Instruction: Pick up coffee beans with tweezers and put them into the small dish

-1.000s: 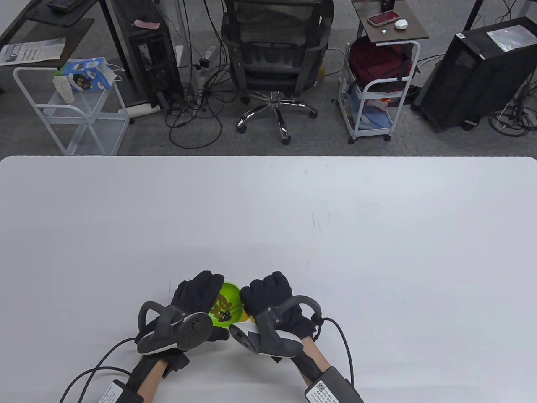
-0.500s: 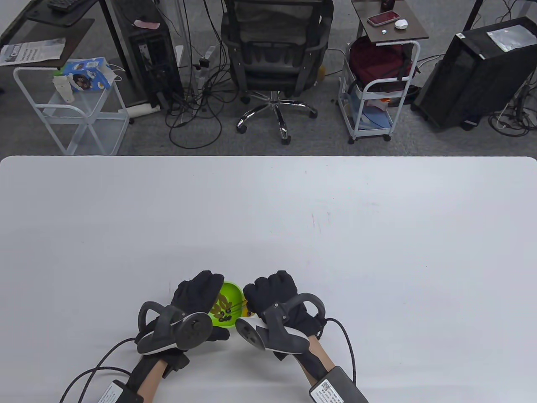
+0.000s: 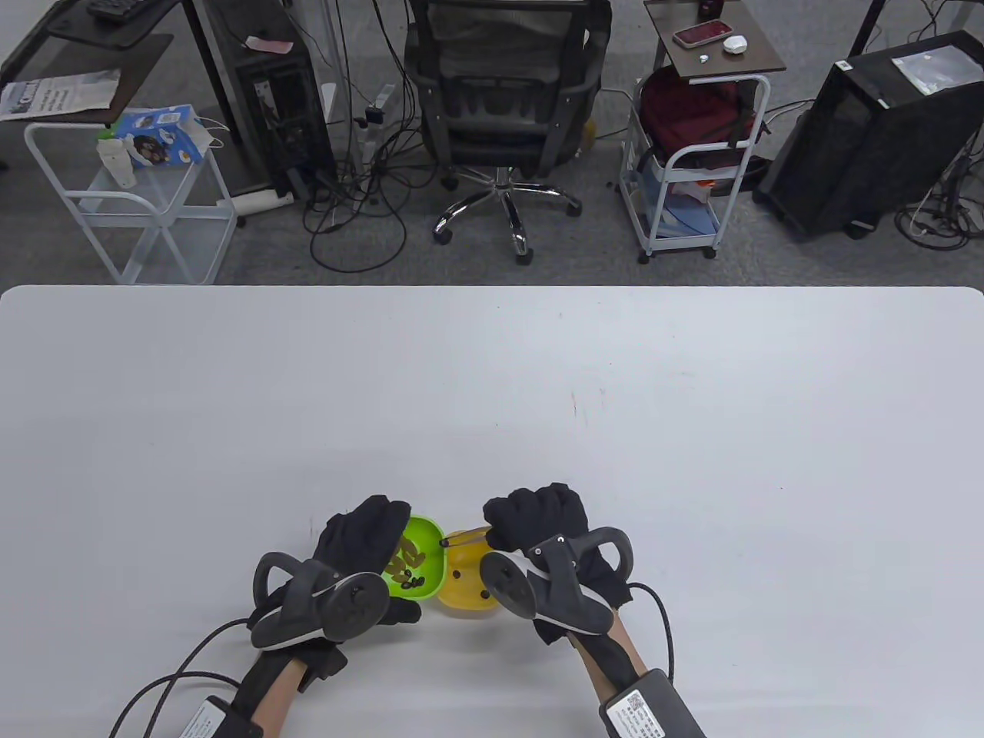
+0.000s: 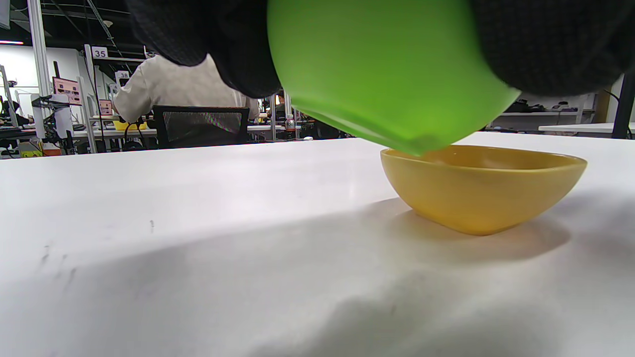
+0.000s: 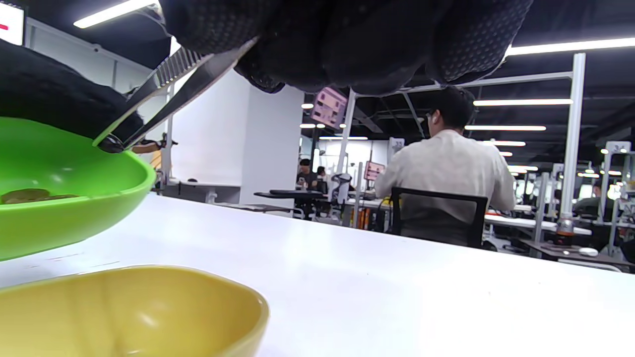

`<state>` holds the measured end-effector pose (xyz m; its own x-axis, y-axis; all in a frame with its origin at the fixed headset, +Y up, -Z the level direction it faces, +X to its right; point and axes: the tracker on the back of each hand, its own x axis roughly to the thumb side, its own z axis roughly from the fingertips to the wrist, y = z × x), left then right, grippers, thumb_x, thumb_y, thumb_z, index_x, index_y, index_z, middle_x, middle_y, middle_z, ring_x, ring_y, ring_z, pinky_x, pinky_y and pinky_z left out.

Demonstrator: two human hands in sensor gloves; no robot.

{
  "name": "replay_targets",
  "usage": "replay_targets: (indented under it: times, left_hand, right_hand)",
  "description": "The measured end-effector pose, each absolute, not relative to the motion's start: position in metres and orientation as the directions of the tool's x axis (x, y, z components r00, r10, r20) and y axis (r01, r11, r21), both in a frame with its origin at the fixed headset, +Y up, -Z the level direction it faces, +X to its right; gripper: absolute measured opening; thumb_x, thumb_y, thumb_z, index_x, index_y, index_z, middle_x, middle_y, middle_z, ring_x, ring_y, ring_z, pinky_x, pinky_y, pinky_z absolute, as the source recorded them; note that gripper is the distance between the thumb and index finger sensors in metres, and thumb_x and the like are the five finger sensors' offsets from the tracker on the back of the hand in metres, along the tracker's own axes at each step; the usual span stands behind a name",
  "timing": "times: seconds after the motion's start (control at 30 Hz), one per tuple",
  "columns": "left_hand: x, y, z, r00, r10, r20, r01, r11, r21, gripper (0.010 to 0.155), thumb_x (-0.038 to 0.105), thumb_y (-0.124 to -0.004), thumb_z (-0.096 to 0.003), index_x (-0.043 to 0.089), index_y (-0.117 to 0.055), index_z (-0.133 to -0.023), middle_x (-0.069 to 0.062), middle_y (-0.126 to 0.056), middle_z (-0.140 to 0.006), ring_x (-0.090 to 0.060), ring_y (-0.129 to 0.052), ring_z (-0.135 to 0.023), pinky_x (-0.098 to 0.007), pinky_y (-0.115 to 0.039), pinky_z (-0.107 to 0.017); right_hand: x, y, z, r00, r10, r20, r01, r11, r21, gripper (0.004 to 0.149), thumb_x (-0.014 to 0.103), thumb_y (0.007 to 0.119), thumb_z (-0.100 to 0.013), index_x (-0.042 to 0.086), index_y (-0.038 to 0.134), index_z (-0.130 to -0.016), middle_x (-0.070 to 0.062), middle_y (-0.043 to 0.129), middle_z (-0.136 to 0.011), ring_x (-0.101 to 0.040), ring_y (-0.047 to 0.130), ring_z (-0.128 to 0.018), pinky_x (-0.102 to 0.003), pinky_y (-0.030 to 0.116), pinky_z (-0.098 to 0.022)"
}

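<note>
My left hand point(image 3: 361, 538) holds a green dish point(image 3: 419, 560) of dark coffee beans point(image 3: 407, 573) tilted and lifted off the table; it also shows in the left wrist view point(image 4: 387, 74). A yellow dish point(image 3: 465, 576) stands on the table right of it, with a few beans inside; it also shows in the left wrist view point(image 4: 481, 186) and the right wrist view point(image 5: 129, 312). My right hand point(image 3: 538, 519) holds metal tweezers point(image 5: 163, 94). Their tips pinch a coffee bean point(image 3: 444, 542) over the green dish's right rim point(image 5: 111, 145).
The white table point(image 3: 692, 430) stretches far back and to both sides of the dishes. An office chair point(image 3: 503, 100), carts and computer towers stand on the floor beyond the far edge.
My right hand has moved right and back, uncovering the yellow dish. The tweezers have lifted out of the green dish with a bean at their tips. My left hand has stayed still.
</note>
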<state>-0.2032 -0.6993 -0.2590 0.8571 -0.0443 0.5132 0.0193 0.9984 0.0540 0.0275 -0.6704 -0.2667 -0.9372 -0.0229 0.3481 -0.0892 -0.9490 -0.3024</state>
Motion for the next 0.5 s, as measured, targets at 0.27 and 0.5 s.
replay_targets:
  times: [0.27, 0.5]
  left_hand:
    - [-0.203, -0.699, -0.259, 0.857, -0.045, 0.514, 0.020, 0.998, 0.054, 0.113, 0.067, -0.081, -0.0301, 0.002, -0.051, -0.117, -0.029, -0.060, -0.119, -0.043, -0.086, -0.100, -0.063, -0.070, -0.075]
    - [-0.203, -0.699, -0.259, 0.856, -0.046, 0.514, 0.022, 0.998, 0.053, 0.113, 0.067, -0.081, -0.0301, 0.002, -0.051, -0.117, -0.029, -0.060, -0.120, -0.043, -0.086, -0.100, -0.063, -0.070, -0.075]
  right_hand:
    - [0.041, -0.678, -0.274, -0.951, -0.001, 0.309, -0.083, -0.963, -0.257, 0.043, 0.037, 0.064, -0.045, 0.026, 0.073, -0.086, 0.004, 0.085, -0.069, -0.019, 0.091, -0.055, -0.057, 0.068, -0.072]
    - [0.041, -0.677, -0.274, -0.951, 0.002, 0.310, -0.087, -0.961, -0.261, 0.044, 0.038, 0.066, -0.044, 0.025, 0.074, -0.086, 0.004, 0.086, -0.069, -0.019, 0.091, -0.054, -0.057, 0.069, -0.072]
